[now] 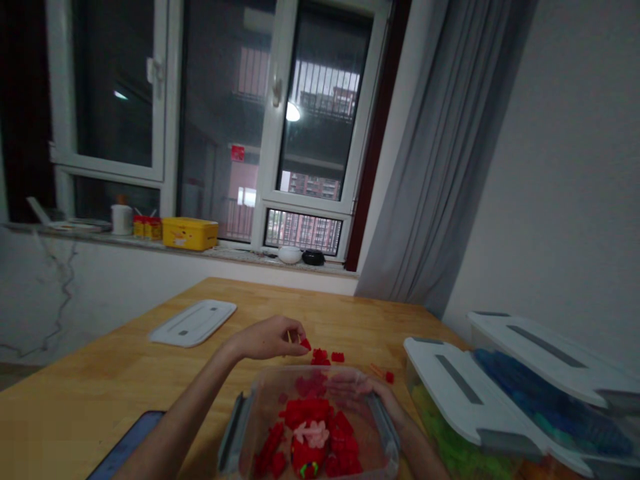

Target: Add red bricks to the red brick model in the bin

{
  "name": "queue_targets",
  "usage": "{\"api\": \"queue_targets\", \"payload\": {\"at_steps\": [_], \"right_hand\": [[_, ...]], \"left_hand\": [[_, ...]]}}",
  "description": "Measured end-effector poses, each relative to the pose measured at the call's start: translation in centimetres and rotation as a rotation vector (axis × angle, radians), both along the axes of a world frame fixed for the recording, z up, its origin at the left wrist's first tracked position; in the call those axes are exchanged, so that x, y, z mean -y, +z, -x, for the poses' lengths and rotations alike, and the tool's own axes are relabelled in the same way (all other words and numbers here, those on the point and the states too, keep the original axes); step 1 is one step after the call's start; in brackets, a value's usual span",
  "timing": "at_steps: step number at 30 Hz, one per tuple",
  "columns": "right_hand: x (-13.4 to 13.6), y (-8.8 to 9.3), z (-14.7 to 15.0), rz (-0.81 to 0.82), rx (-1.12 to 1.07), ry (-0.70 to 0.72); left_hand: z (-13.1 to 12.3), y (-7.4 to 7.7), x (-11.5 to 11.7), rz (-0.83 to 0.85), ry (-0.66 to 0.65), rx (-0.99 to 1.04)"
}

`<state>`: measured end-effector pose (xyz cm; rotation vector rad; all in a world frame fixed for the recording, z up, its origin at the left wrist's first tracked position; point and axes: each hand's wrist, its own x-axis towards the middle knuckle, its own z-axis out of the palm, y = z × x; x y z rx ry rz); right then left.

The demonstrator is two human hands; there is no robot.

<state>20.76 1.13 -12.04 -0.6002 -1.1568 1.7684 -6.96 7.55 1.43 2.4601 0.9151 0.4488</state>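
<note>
My left hand [273, 337] reaches over the table beyond a clear plastic box, its thumb and fingers pinching a small red toy brick [305, 344]. My right hand [353, 387] is at the box's far right side, seen partly through the clear wall, its fingers stretched out to the left. Whether it presses on the wall I cannot tell. Inside the clear box [265, 393] lie red bricks [307, 412] and a pink leaf-shaped piece [313, 433]. Other loose red bricks [320, 356] lie on the table just past the box, near both hands.
A white lid [195, 323] lies at the left of the wooden table [280, 300]. A phone [125, 443] is beside my left forearm. Lidded boxes [450, 380] with green and blue pieces stand at the right. A yellow box [190, 233] sits on the windowsill.
</note>
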Motion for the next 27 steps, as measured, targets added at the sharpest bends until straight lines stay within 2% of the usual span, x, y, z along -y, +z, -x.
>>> {"api": "queue_targets", "payload": {"at_steps": [5,12,18,27], "right_hand": [[-0.1,-0.3,-0.1,-0.005,0.003,-0.010],[0.3,0.4,0.1,-0.048,-0.004,0.026],[-0.1,-0.2,-0.4,-0.008,0.058,-0.108],[-0.2,-0.3,-0.3,-0.049,-0.002,-0.032]], "left_hand": [[-1.3,0.4,1.5,-0.061,-0.031,-0.039],[-3.1,-0.3,2.6,-0.078,-0.130,-0.077],[-4.7,-0.9,3.8,-0.029,-0.193,-0.161],[-5.7,-1.6,4.1,-0.050,-0.232,-0.292]]}}
